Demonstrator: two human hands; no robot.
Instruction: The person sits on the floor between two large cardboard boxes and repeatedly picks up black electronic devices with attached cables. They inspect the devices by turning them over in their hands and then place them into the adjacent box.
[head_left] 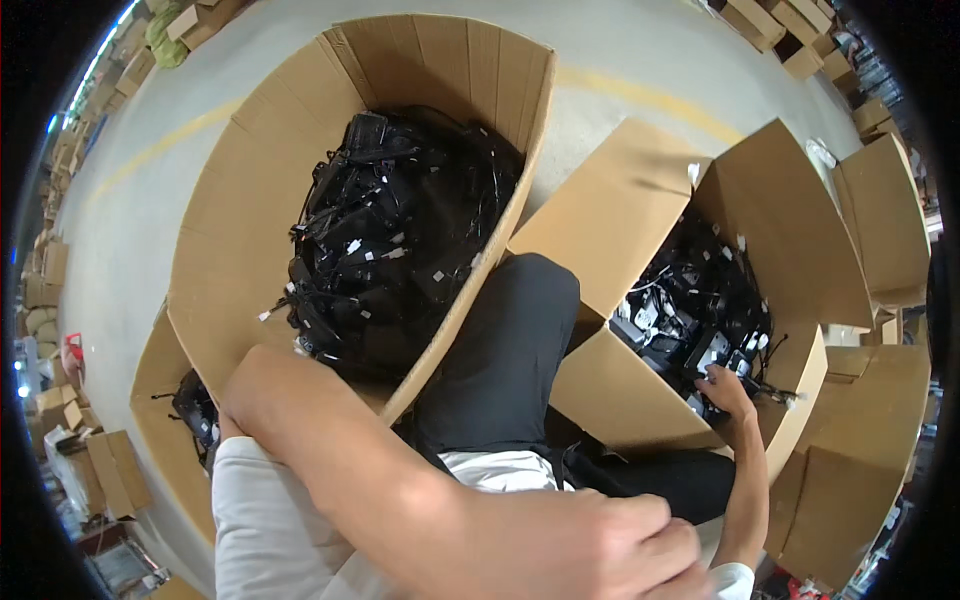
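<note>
My right hand (pixel 727 390) reaches into the open cardboard box on the right. Its fingers are closed at the lower edge of a black power adapter (pixel 714 350) with a pale label. Around it lie more black adapters and cables (pixel 665 318), some with white connectors. My left forearm crosses the lower part of the view, and my left hand (pixel 640 545) is curled into a fist close to the camera. The inside of that fist is hidden. A taller box in front of me holds a heap of black adapters with cords (pixel 400 230).
The tall box's wall (pixel 215 220) stands left of my knee (pixel 510 340). Raised flaps (pixel 610 210) surround the right box. Another carton (pixel 155 390) with black items sits at the lower left. Stacked cartons (pixel 870 450) stand at the right. Yellow lines (pixel 650 95) mark the grey floor.
</note>
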